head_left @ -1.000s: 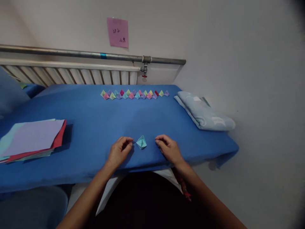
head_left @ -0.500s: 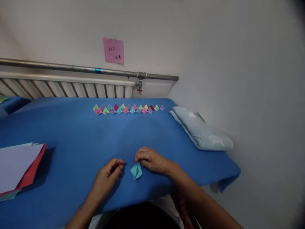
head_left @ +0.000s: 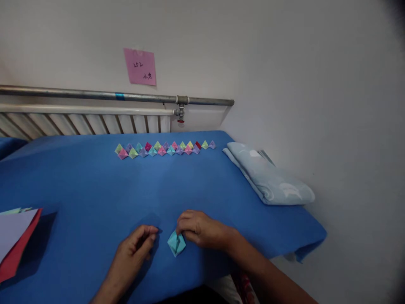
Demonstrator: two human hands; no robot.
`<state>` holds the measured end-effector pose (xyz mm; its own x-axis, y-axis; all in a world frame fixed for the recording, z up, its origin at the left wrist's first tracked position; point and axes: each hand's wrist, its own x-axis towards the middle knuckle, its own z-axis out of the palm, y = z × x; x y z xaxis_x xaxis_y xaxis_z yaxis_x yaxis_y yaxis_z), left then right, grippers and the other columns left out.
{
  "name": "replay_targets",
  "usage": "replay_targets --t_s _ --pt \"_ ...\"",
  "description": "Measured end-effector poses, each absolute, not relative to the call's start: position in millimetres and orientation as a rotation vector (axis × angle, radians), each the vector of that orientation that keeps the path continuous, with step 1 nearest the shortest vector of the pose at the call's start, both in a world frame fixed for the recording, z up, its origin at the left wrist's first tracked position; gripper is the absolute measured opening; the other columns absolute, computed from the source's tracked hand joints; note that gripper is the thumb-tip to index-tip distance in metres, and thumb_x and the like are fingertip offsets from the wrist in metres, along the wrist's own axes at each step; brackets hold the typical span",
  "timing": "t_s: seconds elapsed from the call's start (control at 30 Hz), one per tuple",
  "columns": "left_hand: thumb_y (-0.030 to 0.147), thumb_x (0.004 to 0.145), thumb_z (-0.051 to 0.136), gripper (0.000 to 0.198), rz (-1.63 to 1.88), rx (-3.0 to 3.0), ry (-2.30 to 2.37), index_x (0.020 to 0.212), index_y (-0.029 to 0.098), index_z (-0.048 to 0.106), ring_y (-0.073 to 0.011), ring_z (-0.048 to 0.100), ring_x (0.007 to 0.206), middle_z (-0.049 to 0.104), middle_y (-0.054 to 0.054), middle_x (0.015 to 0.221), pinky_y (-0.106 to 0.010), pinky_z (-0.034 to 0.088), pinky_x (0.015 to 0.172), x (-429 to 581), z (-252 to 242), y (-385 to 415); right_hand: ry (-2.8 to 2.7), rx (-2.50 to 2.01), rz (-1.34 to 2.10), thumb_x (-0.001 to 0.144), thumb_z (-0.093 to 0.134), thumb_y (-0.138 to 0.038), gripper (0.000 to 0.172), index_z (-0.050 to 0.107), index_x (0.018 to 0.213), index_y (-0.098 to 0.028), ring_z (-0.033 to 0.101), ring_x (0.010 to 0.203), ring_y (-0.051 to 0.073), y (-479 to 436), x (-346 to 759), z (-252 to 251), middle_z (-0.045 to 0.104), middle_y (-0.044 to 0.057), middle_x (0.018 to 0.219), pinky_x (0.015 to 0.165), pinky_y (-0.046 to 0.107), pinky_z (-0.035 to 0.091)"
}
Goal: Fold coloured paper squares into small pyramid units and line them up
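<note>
A small turquoise origami piece [head_left: 176, 243], folded into a diamond shape with a raised middle, lies on the blue cloth near the front edge. My right hand [head_left: 196, 228] is closed at its upper right corner, fingertips pinching the paper; the exact grip is partly hidden by the fingers. Left of the piece, my left hand [head_left: 136, 249] rests near the cloth with fingers curled and thumb and forefinger tips close together. Nothing shows between them, and this hand is apart from the paper.
Several similar folded pieces in many colours [head_left: 161, 150] stand in two rows along the back of the blue cloth [head_left: 104, 190]. Loose paper sheets [head_left: 15, 232] lie at the left. A folded pale blanket [head_left: 268, 177] sits at the right. A radiator [head_left: 95, 122] and pipe [head_left: 145, 98] run behind.
The view has shifted, so the hands and turquoise piece appear lower and slightly further left. My right hand stays at the piece, its fingertips now lying more over the upper corner.
</note>
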<state>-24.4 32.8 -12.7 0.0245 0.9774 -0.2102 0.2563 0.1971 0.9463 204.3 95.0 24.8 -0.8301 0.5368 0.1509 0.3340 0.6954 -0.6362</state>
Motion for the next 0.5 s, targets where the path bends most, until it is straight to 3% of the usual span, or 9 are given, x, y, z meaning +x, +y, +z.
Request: replay_targets --t_s 0.23,0.4,0.5 --pt "0.049 0.074 0.060 0.036 0.842 1.271 1.469 0.092 0.019 0.067 -0.0135 0.053 0.058 0.063 -0.002 0.073 -0.024 0.045 0.053 -18.4 -1.5 53.5 -2.469 -0.796 0.781 0.084 0.047 -0.009 0.020 0.063 0.087 -0.019 0.059 0.083 0.014 105.7 218.6 24.5 0.064 0.003 0.085 0.079 0.026 0.046" --pt "0.040 0.079 0.052 0.025 0.823 1.517 1.414 0.087 0.020 0.066 -0.0151 0.056 0.062 0.064 -0.002 0.074 -0.025 0.043 0.056 12.2 6.2 81.5 -1.984 -1.176 0.528 0.084 0.050 -0.017 0.014 0.064 0.083 -0.020 0.056 0.069 0.013 143.2 243.5 28.4 0.061 0.001 0.076 0.066 0.024 0.043" --pt "0.027 0.083 0.047 0.020 0.758 1.744 1.264 0.085 0.020 0.065 -0.0149 0.058 0.065 0.064 -0.002 0.073 -0.025 0.044 0.062 49.2 14.2 98.3 -1.711 -1.408 0.341 0.080 0.052 -0.021 0.012 0.064 0.079 -0.021 0.054 0.067 0.014 182.7 264.2 28.7 0.059 0.001 0.076 0.066 0.026 0.043"
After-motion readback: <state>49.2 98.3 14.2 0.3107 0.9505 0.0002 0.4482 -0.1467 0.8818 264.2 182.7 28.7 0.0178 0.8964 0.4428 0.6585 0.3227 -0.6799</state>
